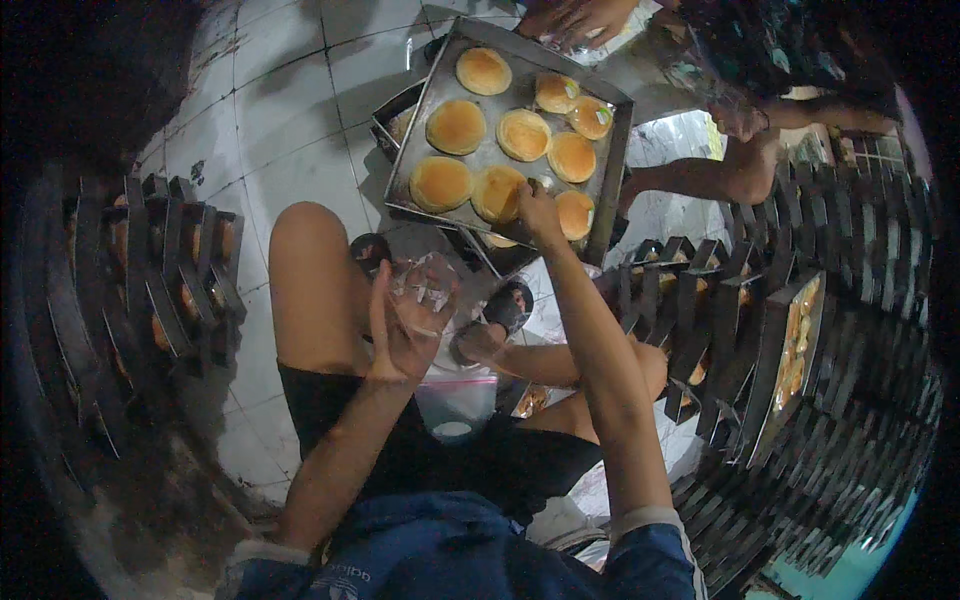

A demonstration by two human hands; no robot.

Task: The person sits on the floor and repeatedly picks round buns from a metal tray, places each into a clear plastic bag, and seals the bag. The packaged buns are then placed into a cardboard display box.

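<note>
Several round golden buns [457, 127] lie on a square metal baking tray [607, 176], a few of them bearing small green and white labels. My right hand [538, 211] reaches over the tray's near side, its fingers at the edge of one bun [497, 193]; whether they grip it I cannot tell. Nearer to my body, my left hand [411, 319] holds a clear plastic bag [426, 292] with the palm turned up. Between my legs sits a translucent plastic container or bag with a pink edge [457, 401], its contents unclear.
Another tray [397, 120] lies under the front one on the tiled floor [300, 112]. Stacked trays with baked goods stand at left [161, 277] and right [712, 300]. Another person's hand [592, 22] is beyond the tray's far edge, and that person's leg [690, 178] is at its right.
</note>
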